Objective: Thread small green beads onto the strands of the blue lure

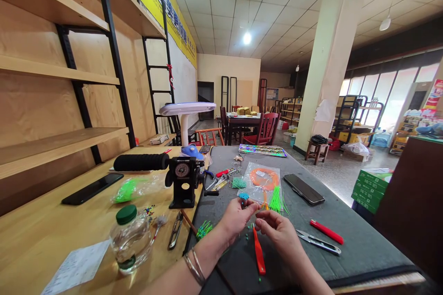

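Over the grey mat [360,249], my left hand [237,216] has thumb and forefinger pinched together. Opposite it, the fingers of my right hand [275,226] are also pinched, close to the left fingertips. Whatever lies between the fingers is too small to make out. Just beyond my left hand is a small blue cluster [244,196]. An orange-red pointed tool [258,252] lies below my hands, with tiny green beads nearby. Bright green strands [276,201] lie beyond my right hand, by a clear bag holding an orange coil [263,177].
Right of my hands are thread snips [321,243], a red pen-like stick [326,231] and a phone [304,189]. To the left stand a black hand-cranked device [183,184], a green-capped bottle [128,239] and another pair of snips [176,230]. A white-stemmed lamp [186,129] rises behind.
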The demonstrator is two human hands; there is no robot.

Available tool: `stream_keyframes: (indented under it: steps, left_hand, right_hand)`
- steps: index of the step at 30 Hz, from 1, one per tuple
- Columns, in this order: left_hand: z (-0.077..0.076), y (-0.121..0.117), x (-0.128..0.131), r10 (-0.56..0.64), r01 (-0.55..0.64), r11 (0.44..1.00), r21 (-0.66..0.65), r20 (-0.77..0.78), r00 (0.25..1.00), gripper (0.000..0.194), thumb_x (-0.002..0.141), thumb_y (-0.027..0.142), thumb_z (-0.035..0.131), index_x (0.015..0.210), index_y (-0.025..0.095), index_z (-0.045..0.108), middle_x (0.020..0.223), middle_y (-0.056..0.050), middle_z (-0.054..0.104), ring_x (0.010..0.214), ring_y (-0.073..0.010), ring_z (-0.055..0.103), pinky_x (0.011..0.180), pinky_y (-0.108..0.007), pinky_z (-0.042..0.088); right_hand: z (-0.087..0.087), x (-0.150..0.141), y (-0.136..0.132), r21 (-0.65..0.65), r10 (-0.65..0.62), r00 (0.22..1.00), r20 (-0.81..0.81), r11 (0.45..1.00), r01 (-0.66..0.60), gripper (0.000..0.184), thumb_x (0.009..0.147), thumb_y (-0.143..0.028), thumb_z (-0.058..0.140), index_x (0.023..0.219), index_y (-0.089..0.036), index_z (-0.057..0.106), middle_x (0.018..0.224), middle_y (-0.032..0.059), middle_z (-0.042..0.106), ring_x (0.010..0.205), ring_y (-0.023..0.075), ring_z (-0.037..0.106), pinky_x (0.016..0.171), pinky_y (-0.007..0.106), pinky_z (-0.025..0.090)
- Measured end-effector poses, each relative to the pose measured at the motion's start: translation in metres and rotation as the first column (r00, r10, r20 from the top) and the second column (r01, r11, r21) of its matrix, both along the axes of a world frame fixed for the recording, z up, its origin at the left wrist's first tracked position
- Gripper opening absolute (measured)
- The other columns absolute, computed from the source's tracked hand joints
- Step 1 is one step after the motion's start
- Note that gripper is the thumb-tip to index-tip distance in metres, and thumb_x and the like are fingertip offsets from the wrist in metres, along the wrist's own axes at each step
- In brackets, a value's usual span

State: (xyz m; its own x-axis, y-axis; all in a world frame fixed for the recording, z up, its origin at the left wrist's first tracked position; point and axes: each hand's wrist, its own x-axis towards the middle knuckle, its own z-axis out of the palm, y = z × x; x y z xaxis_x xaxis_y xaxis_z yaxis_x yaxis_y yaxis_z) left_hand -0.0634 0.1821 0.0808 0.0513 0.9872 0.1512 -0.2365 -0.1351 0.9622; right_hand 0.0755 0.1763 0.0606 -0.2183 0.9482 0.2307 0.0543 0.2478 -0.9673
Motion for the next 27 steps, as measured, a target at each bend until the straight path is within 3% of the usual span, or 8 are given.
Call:
stream_keyframes:
  steps: [5,12,15,18,20,23,25,27]
  left_hand:
    - [-0.002,0.002,0.000,0.022,-0.022,1.000,0.014,-0.008,1.000,0.033,0.057,0.042,0.081,0.060,0.012,0.065,0.057,0.001,0.057,0.059,-0.0113,0.049,0.061,-0.023,0.038]
    - [-0.002,0.002,-0.001,-0.005,0.005,0.999,0.037,-0.022,1.000,0.032,0.059,0.041,0.079,0.061,0.012,0.066,0.058,0.000,0.058,0.059,-0.0119,0.049,0.061,-0.024,0.038]
    - [-0.005,0.004,0.000,0.010,-0.009,0.999,0.047,-0.022,1.000,0.032,0.059,0.041,0.079,0.061,0.012,0.065,0.058,0.000,0.057,0.060,-0.0118,0.049,0.062,-0.024,0.038]
    - [-0.009,0.007,0.000,-0.036,0.038,0.997,0.062,-0.028,0.999,0.033,0.061,0.043,0.076,0.061,0.012,0.066,0.058,0.000,0.057,0.059,-0.0115,0.048,0.061,-0.024,0.037]
    - [-0.012,0.009,0.000,-0.049,0.051,0.997,0.056,-0.028,0.998,0.033,0.061,0.043,0.076,0.061,0.012,0.066,0.058,0.000,0.058,0.059,-0.0112,0.048,0.060,-0.023,0.037]
    - [-0.013,0.011,0.000,-0.006,0.007,0.999,0.036,-0.019,1.000,0.034,0.057,0.043,0.079,0.062,0.012,0.065,0.057,0.001,0.057,0.056,-0.0101,0.046,0.056,-0.022,0.035]
    - [-0.013,0.012,0.001,0.013,-0.013,1.000,0.021,-0.003,1.000,0.035,0.054,0.043,0.080,0.061,0.013,0.064,0.054,0.002,0.055,0.053,-0.0093,0.045,0.054,-0.022,0.034]
    - [-0.012,0.013,0.001,0.016,-0.016,1.000,-0.001,0.012,1.000,0.036,0.052,0.043,0.081,0.059,0.013,0.063,0.050,0.004,0.052,0.049,-0.0083,0.043,0.051,-0.021,0.033]
  right_hand:
    - [-0.004,-0.001,0.006,0.104,-0.104,0.984,0.145,0.991,0.089,0.038,0.071,-0.053,0.066,0.057,-0.018,0.060,0.053,0.0011,0.065,0.053,0.0169,0.057,0.056,0.026,0.042]
    - [-0.008,0.003,0.010,0.107,-0.056,0.989,0.140,0.993,0.041,0.031,0.071,-0.049,0.068,0.078,-0.019,0.069,0.074,0.0039,0.073,0.071,0.0215,0.065,0.066,0.028,0.047]
    - [-0.009,0.005,0.010,0.113,-0.101,0.979,0.178,0.990,0.082,0.031,0.071,-0.049,0.067,0.066,-0.019,0.067,0.063,0.0024,0.070,0.061,0.0194,0.063,0.061,0.027,0.044]
    - [-0.002,0.004,0.012,0.142,-0.138,0.969,0.207,0.984,0.110,0.034,0.073,-0.050,0.064,0.058,-0.020,0.063,0.057,0.0019,0.068,0.057,0.0186,0.060,0.058,0.027,0.042]
    - [0.007,0.006,0.008,0.163,-0.161,0.959,0.232,0.979,0.125,0.029,0.074,-0.048,0.064,0.064,-0.021,0.067,0.064,0.0030,0.071,0.062,0.0209,0.062,0.061,0.029,0.043]
    - [0.014,0.011,-0.017,0.282,-0.316,0.917,0.242,0.927,0.245,0.023,0.070,-0.046,0.070,0.082,-0.026,0.072,0.084,0.0057,0.073,0.080,0.0265,0.063,0.074,0.035,0.045]
    - [0.008,0.012,-0.049,0.324,-0.374,0.905,0.203,0.898,0.298,0.020,0.069,-0.043,0.073,0.082,-0.028,0.072,0.089,0.0065,0.071,0.088,0.0288,0.060,0.081,0.037,0.045]
    - [-0.006,0.009,-0.088,0.147,-0.197,0.961,0.196,0.975,0.169,0.013,0.074,-0.042,0.069,0.071,-0.029,0.070,0.082,0.0040,0.070,0.083,0.0266,0.061,0.074,0.035,0.048]
